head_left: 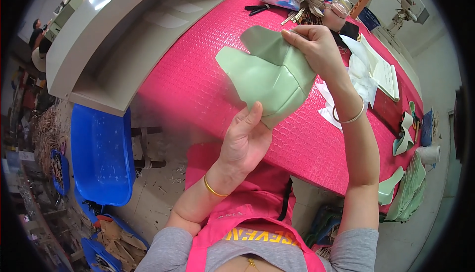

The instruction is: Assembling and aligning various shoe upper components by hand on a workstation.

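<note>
A pale green stitched shoe upper (269, 81), smooth and shiny with a seam across it, is held up over the pink table. My left hand (247, 136) grips its lower edge, thumb on the near face and fingers partly hidden behind. At the upper right edge, my right hand (316, 49) pinches the piece between thumb and fingers. The upper's flaps spread out toward the left and the top. A gold bangle circles my left wrist and a pale bangle my right.
The pink textured table (198, 64) stretches ahead. A machine housing with a shelf (163, 29) stands left, above a blue bin (101, 153). On the right lie white papers (363, 69), a notebook (386, 76) and stacked green pieces (410, 188). Tools and strips (309, 0) crowd the far end.
</note>
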Motion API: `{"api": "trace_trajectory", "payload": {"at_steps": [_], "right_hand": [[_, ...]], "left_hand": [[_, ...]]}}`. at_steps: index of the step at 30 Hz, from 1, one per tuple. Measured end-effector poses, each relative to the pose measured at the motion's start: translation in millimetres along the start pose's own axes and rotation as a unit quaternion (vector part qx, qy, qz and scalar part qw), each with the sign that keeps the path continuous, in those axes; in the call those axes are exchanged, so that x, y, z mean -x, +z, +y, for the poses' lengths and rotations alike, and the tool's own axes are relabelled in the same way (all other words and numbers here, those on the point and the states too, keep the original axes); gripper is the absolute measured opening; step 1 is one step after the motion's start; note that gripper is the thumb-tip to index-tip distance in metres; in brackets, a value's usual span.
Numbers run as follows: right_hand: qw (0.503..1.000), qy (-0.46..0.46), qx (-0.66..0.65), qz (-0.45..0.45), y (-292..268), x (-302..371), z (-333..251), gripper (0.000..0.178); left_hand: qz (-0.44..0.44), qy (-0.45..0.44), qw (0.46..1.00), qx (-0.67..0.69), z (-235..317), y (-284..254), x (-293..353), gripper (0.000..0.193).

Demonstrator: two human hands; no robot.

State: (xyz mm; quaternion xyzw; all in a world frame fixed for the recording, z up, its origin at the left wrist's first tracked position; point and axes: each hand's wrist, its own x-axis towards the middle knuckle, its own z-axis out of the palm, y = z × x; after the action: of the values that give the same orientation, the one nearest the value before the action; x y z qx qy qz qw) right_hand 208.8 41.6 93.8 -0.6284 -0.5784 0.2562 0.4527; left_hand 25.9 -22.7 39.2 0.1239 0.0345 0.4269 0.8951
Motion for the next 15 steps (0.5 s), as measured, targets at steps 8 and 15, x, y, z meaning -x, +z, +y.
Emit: {"api": "trace_trajectory", "payload": {"at_steps": [8, 15], "right_hand": [[0.982, 0.053, -0.182, -0.011, 3.3, -0.2, 0.1, 0.025], [0.96, 0.058, -0.274, 0.008, 4.4, -1.6, 1.5, 0.022]], "left_hand": [[0.003, -0.02, 0.99, -0.142, 4.9, -15.9, -6.9, 0.023], [0.012, 0.054, 0.993, -0.106, 4.4, -12.3, -13.9, 0.02]]}}
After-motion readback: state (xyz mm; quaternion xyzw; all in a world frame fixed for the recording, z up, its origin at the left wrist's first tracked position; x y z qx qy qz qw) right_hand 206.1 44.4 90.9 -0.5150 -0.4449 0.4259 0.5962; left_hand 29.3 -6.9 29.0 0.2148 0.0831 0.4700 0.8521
